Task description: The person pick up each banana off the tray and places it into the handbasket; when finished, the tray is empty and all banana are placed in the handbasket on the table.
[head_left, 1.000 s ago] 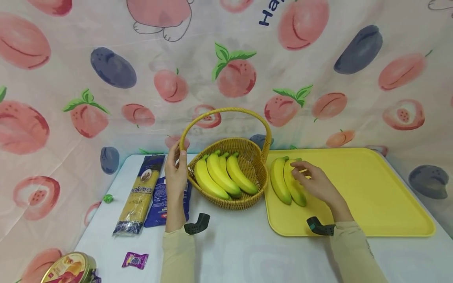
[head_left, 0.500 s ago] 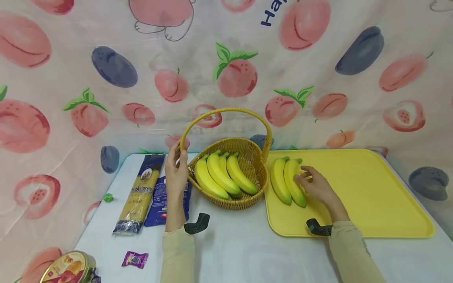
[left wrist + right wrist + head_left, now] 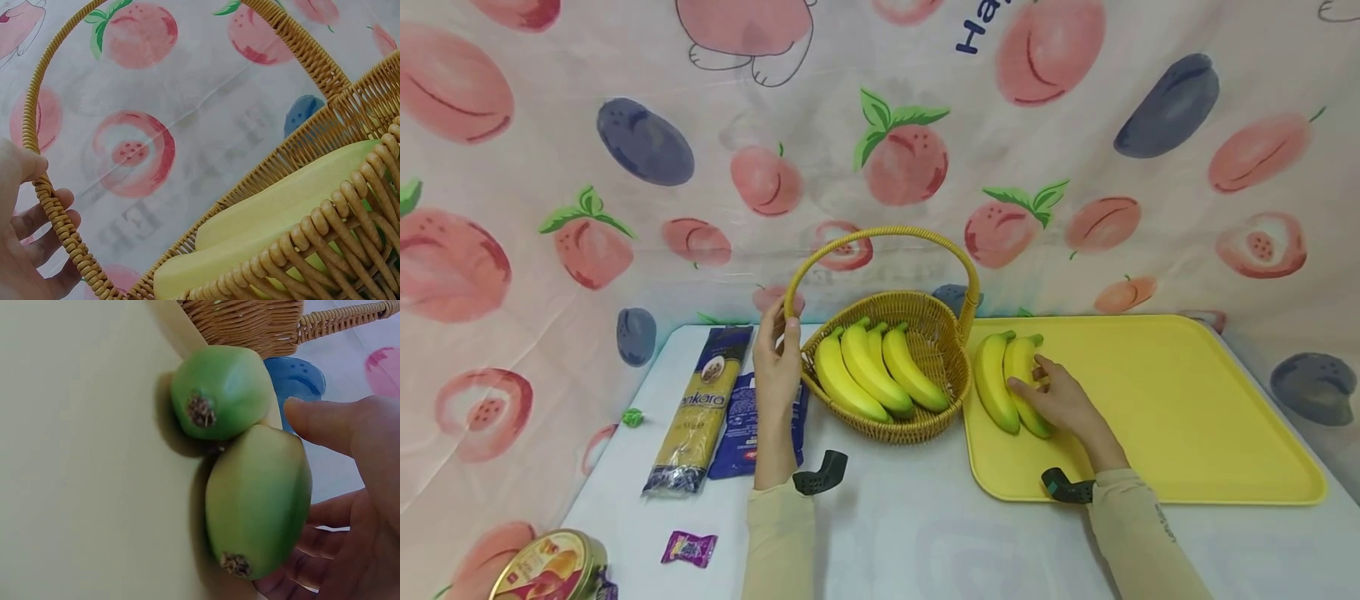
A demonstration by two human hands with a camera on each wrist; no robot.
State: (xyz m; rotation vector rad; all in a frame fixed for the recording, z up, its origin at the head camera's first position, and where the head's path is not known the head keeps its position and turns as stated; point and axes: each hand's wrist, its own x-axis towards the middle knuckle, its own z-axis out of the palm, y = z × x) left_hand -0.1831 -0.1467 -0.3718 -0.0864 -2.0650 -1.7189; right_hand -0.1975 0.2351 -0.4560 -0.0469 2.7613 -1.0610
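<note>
Now right hand [image 3: 1063,402] grips bananas [image 3: 1009,385] (on tray [image 3: 1187,400]).

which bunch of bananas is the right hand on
The pair of bananas lying on the yellow tray: the right hand curls round them. The other bunch sits in the wicker basket, whose handle the left hand holds.

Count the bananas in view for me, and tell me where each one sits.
6. Four lie side by side in the wicker basket; two lie on the yellow tray, the right hand on them. More may be hidden underneath.
</note>
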